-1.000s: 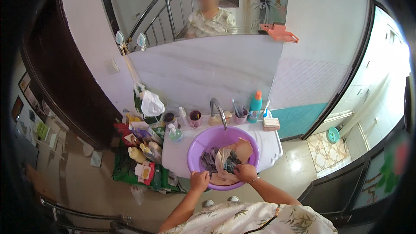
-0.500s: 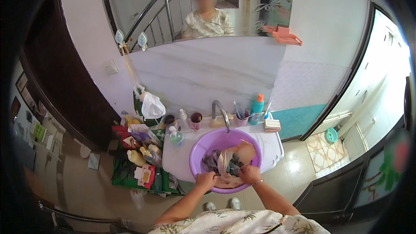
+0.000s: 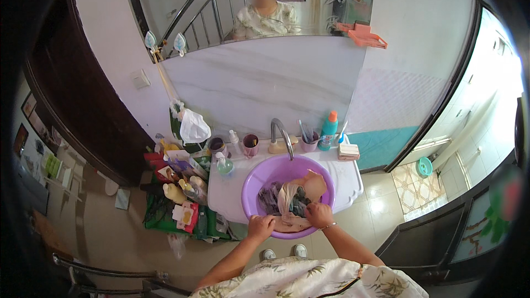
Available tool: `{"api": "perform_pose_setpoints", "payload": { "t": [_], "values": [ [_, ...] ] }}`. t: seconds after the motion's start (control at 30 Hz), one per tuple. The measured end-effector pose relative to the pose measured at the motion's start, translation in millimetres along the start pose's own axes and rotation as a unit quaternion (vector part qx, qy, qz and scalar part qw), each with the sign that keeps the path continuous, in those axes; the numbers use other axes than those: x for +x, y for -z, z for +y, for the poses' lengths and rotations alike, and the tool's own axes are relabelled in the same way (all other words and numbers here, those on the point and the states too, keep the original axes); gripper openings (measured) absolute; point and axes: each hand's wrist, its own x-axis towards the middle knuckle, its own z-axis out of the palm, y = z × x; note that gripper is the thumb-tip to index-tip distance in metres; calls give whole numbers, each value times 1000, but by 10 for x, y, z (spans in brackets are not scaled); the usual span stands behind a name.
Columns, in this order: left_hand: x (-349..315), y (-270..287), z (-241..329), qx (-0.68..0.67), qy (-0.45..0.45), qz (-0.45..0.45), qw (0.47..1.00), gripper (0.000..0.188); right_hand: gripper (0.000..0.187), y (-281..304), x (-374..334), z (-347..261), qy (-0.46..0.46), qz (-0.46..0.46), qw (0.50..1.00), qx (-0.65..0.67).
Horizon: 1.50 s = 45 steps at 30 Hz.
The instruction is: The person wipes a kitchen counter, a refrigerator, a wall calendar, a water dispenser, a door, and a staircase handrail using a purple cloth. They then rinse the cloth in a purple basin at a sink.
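A purple plastic basin (image 3: 250, 179) rests in the white washstand, below the curved metal faucet (image 3: 280, 131). Inside it lies a heap of clothes: dark grey pieces (image 3: 270, 198) on the left and a pale pink garment (image 3: 314, 186) spread toward the right and near sides. At the near left rim my left hand (image 3: 261, 226) is closed on the pale pink garment's edge. My right hand (image 3: 319, 215), a bracelet at its wrist, is closed on the same garment near the right rim. Between the hands, a stretch of pink cloth lies against the basin's front wall.
On the washstand (image 3: 223, 198) stand a pump bottle (image 3: 224, 165), a dark cup (image 3: 250, 144), a toothbrush cup (image 3: 309, 140), a teal bottle with orange cap (image 3: 329, 130) and a soap box (image 3: 348, 152). Bottles and packages crowd a green crate (image 3: 157, 215) at left.
The view has tilted slightly. Both hands keep their hold on the pink garment, which has shifted only a little.
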Motion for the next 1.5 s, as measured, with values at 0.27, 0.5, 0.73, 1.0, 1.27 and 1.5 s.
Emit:
{"api": "perform_pose_setpoints", "payload": {
  "t": [0.27,0.5,0.73,1.0,1.27,1.5],
  "values": [
    [-86,-31,44,25,-14,38,999,10,22,65,18,-39,-27,-35,999,-15],
    [-65,67,131,4,35,36,999,33,15,-35,25,28,-17,-14,1000,-5],
    [-274,-362,-497,-162,340,223,899,77,36,70,-9,-84,-58,28,998,-3],
    [-86,-212,-464,-437,368,116,812,43,89,-378,-100,272,-331,211,909,142],
    [-199,-328,-498,-487,334,127,797,44,74,-479,-161,414,-388,217,851,280],
    [-197,-239,-472,-496,332,94,797,46,34,-421,-151,389,-386,201,858,275]
  ]
}}
